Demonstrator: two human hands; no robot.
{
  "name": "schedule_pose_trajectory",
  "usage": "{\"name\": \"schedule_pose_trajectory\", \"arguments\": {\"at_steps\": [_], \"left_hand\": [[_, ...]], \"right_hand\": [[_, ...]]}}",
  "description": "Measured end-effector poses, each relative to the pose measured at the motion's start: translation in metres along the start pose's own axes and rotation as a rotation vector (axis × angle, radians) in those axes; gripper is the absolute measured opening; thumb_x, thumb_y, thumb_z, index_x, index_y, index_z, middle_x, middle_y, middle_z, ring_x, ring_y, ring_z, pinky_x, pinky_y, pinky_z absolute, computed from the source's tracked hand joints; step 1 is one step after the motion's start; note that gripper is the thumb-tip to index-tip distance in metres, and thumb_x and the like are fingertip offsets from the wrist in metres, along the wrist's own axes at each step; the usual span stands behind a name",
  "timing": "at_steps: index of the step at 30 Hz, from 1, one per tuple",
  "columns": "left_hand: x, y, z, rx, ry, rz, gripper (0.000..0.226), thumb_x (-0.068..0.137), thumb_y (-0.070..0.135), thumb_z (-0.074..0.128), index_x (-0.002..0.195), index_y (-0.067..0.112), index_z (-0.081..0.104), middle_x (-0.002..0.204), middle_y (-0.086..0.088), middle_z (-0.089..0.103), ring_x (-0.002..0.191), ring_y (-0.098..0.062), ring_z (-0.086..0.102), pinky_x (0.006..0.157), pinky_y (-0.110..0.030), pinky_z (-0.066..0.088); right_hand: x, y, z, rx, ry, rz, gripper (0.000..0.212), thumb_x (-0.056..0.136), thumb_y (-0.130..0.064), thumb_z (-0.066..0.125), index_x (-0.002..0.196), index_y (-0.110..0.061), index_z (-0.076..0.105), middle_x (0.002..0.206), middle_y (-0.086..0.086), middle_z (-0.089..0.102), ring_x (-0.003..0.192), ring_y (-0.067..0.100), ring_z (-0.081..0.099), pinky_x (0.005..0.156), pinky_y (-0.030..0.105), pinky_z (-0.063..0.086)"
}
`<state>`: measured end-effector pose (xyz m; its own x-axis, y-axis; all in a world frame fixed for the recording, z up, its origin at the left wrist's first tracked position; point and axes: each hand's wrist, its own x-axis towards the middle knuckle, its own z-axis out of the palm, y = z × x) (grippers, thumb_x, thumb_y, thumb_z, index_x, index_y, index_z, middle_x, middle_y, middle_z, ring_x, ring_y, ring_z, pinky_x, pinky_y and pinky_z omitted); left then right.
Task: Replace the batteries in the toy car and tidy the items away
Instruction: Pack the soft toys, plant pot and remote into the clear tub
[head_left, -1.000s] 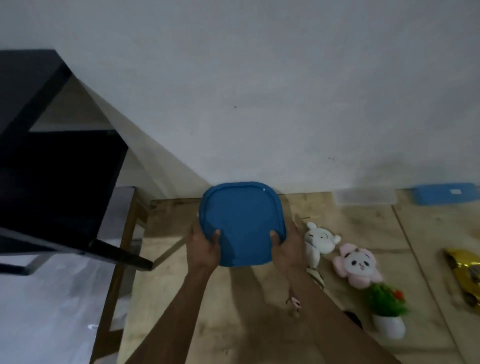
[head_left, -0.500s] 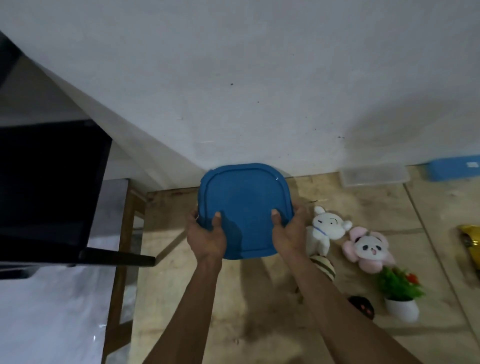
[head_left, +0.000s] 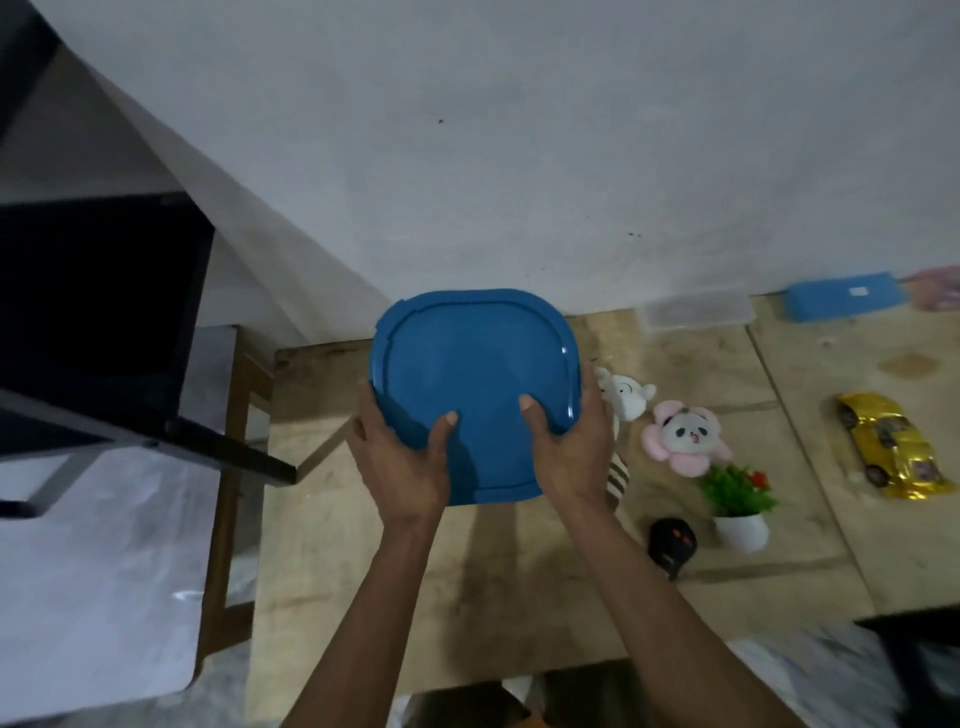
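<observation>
A blue container with a rounded square lid (head_left: 475, 364) is held above the left part of the wooden table (head_left: 363, 571). My left hand (head_left: 400, 462) grips its left near edge, thumb on the lid. My right hand (head_left: 569, 447) grips the right near edge the same way. The gold toy car (head_left: 893, 447) lies on the table at the far right, away from both hands.
A white plush (head_left: 626, 395), a pink panda plush (head_left: 683, 436), a small potted plant (head_left: 737, 499) and a black remote (head_left: 672, 540) sit right of my hands. A clear box (head_left: 696, 314) and a blue box (head_left: 844, 296) lie by the wall. A dark shelf (head_left: 98, 312) stands at left.
Both hands keep hold of the blue container, which now sits nearer to me. The view has shifted so the toy car is fully in sight.
</observation>
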<state>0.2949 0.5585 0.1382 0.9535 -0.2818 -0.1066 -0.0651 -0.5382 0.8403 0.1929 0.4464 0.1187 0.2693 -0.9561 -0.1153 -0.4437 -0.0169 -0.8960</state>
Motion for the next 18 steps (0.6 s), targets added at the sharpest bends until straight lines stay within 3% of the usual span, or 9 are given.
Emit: {"name": "schedule_pose_trajectory", "arguments": {"at_steps": [6, 10, 14, 18], "left_hand": [[-0.085, -0.047, -0.036, 0.074, -0.008, -0.125, 0.101, 0.076, 0.042, 0.084, 0.156, 0.019, 0.027, 0.126, -0.01, 0.043, 0.119, -0.032, 0.049, 0.094, -0.04, 0.045], [-0.134, -0.082, -0.041, 0.156, -0.047, -0.279, 0.099, 0.076, 0.038, 0.085, 0.155, 0.017, 0.028, 0.133, -0.017, 0.043, 0.124, -0.039, 0.048, 0.096, -0.044, 0.047], [-0.15, -0.105, -0.035, 0.202, -0.089, -0.316, 0.101, 0.075, 0.041, 0.086, 0.155, 0.016, 0.028, 0.134, -0.018, 0.043, 0.123, -0.04, 0.049, 0.097, -0.045, 0.048], [-0.145, -0.123, -0.022, 0.265, -0.14, -0.314, 0.103, 0.073, 0.047, 0.086, 0.154, 0.017, 0.028, 0.135, -0.018, 0.043, 0.124, -0.04, 0.047, 0.097, -0.049, 0.049]], "right_hand": [[-0.079, 0.041, -0.025, 0.001, -0.134, 0.043, 0.073, 0.08, -0.05, 0.073, 0.143, -0.029, 0.043, 0.134, -0.004, 0.056, 0.123, 0.018, 0.055, 0.099, 0.046, 0.052], [-0.12, 0.078, -0.038, -0.047, -0.228, 0.141, 0.077, 0.084, -0.04, 0.075, 0.148, -0.022, 0.037, 0.144, 0.002, 0.047, 0.132, 0.024, 0.048, 0.106, 0.045, 0.046], [-0.136, 0.102, -0.041, -0.135, -0.26, 0.159, 0.085, 0.085, -0.036, 0.075, 0.154, -0.021, 0.027, 0.148, 0.007, 0.04, 0.135, 0.026, 0.042, 0.109, 0.042, 0.043], [-0.14, 0.123, -0.035, -0.247, -0.316, 0.157, 0.094, 0.085, -0.036, 0.075, 0.156, -0.017, 0.017, 0.152, 0.01, 0.035, 0.139, 0.029, 0.036, 0.111, 0.048, 0.04]]}}
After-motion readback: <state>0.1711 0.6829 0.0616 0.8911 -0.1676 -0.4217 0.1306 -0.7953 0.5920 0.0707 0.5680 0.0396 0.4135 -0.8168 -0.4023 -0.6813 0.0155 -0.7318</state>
